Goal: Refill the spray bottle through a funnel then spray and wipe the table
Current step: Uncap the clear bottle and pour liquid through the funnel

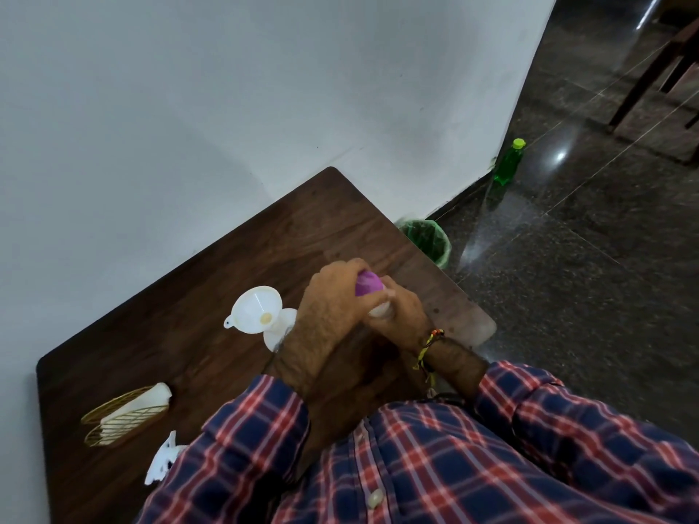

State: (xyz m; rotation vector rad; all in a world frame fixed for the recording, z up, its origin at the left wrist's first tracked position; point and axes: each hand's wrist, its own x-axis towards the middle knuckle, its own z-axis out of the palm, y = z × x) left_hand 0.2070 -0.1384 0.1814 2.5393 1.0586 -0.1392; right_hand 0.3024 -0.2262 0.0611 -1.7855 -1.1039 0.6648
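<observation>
My left hand (333, 300) curls over the purple cap (366, 284) of a small white refill bottle (379, 309). My right hand (403, 315), with a thread band at the wrist, grips that bottle's body just below the cap. To their left a white funnel (257, 310) sits in the mouth of the white spray bottle (279, 332), which my left wrist partly hides. The white spray head (163, 463) lies detached near the front left of the dark wooden table (212, 281).
A gold wire napkin holder (125, 416) with white tissues stands at the table's left. A white wall runs along the table's far side. On the dark floor to the right are a green-lined bin (429, 240), a green bottle (508, 162) and chair legs (650, 73).
</observation>
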